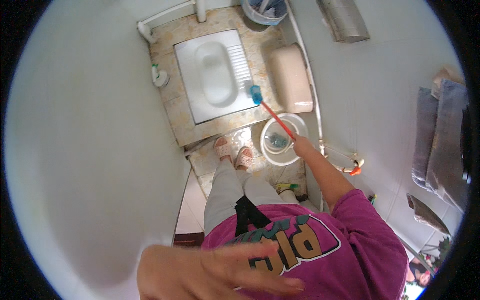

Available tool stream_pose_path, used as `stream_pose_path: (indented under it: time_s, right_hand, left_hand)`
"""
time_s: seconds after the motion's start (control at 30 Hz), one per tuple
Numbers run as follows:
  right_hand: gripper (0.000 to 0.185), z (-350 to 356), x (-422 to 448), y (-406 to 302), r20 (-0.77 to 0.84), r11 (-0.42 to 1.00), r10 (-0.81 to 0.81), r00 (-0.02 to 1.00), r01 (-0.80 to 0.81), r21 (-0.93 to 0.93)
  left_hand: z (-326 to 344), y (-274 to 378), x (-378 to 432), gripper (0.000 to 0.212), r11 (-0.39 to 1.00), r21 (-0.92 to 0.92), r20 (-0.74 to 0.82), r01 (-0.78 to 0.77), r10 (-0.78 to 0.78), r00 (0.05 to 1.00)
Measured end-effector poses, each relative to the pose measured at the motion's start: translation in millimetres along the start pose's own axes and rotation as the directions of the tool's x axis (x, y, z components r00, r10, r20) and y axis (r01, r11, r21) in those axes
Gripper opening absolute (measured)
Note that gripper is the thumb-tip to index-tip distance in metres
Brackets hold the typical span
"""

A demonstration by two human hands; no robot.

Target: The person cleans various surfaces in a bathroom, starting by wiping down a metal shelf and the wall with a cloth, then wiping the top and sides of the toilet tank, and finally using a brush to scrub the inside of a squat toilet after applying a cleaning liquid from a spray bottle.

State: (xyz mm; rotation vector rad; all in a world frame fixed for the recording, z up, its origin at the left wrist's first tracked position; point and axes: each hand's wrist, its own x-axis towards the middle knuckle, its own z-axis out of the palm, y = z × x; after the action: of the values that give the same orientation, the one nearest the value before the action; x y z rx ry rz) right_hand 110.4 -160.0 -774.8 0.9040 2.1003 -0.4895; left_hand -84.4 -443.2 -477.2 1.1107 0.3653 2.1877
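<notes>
My right hand (pixel 302 145) grips the end of a long red handle (pixel 278 120) above the rim of a white plastic bucket (pixel 266 156). The tool's blue head (pixel 256 95) is over the right edge of the white ceramic squat toilet (pixel 190 86); whether it is a brush or a small scoop is unclear. Inside the bucket lies something blue-green (pixel 278 140), partly blurred. Close to the camera, my left hand (pixel 210 272) is in front of my shirt, empty, with its fingers apart.
A white spray bottle (pixel 161 78) stands left of the toilet. To the right are a pink ceramic tank or basin (pixel 291 78) and a pipe valve with an orange handle (pixel 355 171). A waste bin (pixel 258 17) stands behind. The lower floor (pixel 245 133) looks wet beside a raised step.
</notes>
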Motion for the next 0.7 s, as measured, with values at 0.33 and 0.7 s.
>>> stream_pose_path:
  time_s: [0.33,0.7]
  right_hand:
    - [0.036,44,20,13,-0.047,1.0,0.022,0.999,-0.023,-0.01]
    - [0.038,-39,165,-72,-0.232,0.997,-0.049,0.971,0.034,-0.069]
  left_hand:
    - [-72,-178,-148,0.024,0.657,-0.511,-0.662,0.555,-0.712,0.234]
    - [-176,-266,-232,0.023,0.534,-0.445,-0.708,0.719,-0.701,0.083]
